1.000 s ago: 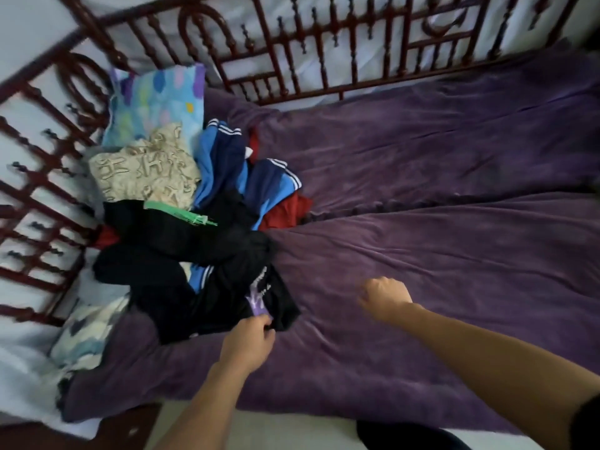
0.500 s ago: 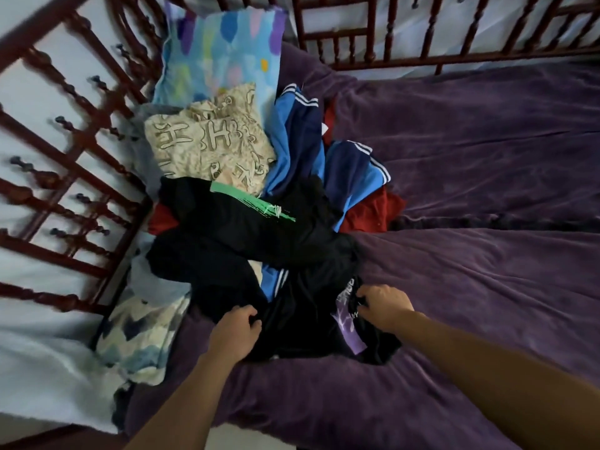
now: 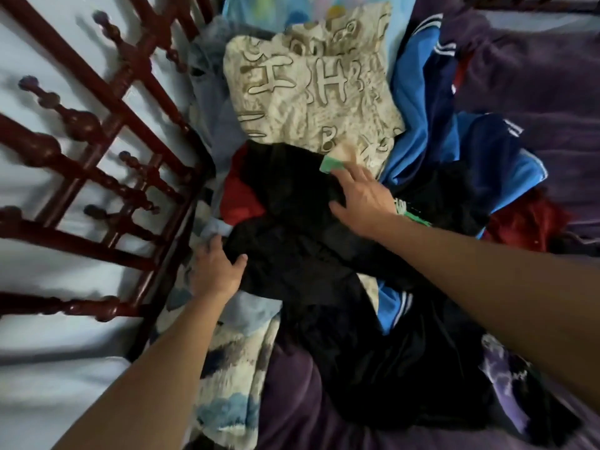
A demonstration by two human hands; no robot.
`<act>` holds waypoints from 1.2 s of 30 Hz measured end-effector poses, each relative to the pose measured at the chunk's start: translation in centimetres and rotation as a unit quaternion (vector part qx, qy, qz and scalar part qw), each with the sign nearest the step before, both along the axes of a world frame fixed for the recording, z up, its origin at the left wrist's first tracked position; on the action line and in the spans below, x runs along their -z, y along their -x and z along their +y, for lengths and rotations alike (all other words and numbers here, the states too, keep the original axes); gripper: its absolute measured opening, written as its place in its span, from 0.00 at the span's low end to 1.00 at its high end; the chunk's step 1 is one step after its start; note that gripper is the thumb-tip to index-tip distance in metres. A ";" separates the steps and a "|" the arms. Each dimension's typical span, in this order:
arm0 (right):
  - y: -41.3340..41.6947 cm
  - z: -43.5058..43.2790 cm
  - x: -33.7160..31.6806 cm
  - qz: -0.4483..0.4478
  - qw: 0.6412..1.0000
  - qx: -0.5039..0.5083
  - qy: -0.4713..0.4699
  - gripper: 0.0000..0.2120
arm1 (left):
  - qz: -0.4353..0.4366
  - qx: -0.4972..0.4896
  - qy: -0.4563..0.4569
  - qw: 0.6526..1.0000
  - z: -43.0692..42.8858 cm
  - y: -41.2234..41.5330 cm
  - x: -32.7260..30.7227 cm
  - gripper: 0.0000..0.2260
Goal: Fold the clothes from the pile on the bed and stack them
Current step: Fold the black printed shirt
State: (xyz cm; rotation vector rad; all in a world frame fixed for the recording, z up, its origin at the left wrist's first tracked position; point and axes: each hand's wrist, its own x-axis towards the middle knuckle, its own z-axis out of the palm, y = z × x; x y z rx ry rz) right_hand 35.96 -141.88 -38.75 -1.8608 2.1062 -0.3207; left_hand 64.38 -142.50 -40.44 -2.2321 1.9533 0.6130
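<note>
A pile of clothes lies on the bed by the railing. On top sits a black garment [image 3: 292, 241] with a green stripe [image 3: 331, 164]. My right hand [image 3: 363, 199] rests on it with fingers spread, next to the stripe. My left hand [image 3: 216, 267] touches the black garment's left edge, fingers straight. Behind lie a beige printed garment [image 3: 311, 92], a blue jacket with white stripes [image 3: 422, 102] and red cloth [image 3: 240, 199]. A black garment with a purple print [image 3: 500, 378] lies nearest me on the right.
A dark red wooden railing [image 3: 97, 151] runs along the left, close to my left hand. A blue-and-white patterned pillow [image 3: 233, 368] lies under my left forearm. The purple blanket [image 3: 535, 76] covers the bed to the right. A colourful pillow [image 3: 259, 8] sits at the back.
Both hands left the purple-print garment and reached further into the pile, onto the black garment with the green stripe. The view moved closer to the pile.
</note>
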 end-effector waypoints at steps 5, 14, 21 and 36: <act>-3.9 -5.6 1.4 0.026 0.995 0.011 -0.094 0.42 | 0.070 -0.030 -0.034 0.997 0.3 -0.2 3.9 0.21; -3.0 13.3 3.8 0.033 0.998 0.032 0.050 0.16 | 0.160 0.042 0.200 0.966 4.8 0.9 0.8 0.07; -0.8 28.8 2.3 0.034 0.997 0.030 -0.066 0.16 | 0.283 0.025 0.129 0.950 13.1 3.2 -4.7 0.10; 12.3 62.6 -12.3 -0.062 0.835 0.542 0.064 0.12 | 0.205 0.394 -0.015 0.896 33.8 16.5 -10.7 0.08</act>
